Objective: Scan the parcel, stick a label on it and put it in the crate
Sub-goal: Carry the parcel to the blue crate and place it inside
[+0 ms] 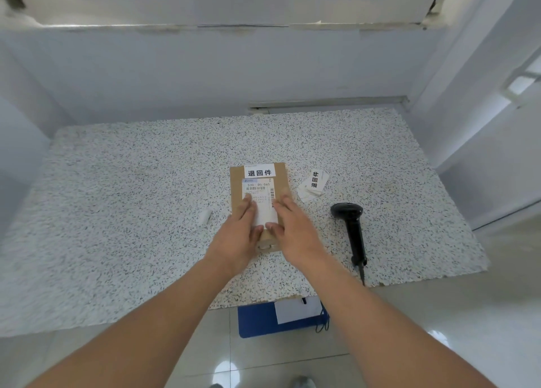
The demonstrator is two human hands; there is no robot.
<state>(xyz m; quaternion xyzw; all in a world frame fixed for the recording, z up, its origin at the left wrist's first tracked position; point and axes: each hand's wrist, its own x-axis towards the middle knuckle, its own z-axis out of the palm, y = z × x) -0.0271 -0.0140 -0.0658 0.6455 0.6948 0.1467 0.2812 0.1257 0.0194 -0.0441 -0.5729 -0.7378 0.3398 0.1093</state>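
Observation:
A brown cardboard parcel (281,182) lies flat on the speckled table (131,212). It carries a white shipping label with a barcode (259,190) and, at its far edge, a white label with black characters (259,172). My left hand (243,229) and my right hand (292,223) both rest flat on the parcel's near half, fingers spread, thumbs almost touching. A black handheld scanner (351,229) lies on the table to the right of my right hand. A blue crate (257,320) with a white sheet in it sits on the floor under the table's near edge.
A small stack of spare white labels (313,182) lies right of the parcel. A small white backing strip (205,216) lies to its left. White walls close in the table at the back and on both sides. The scanner's cable hangs over the front edge.

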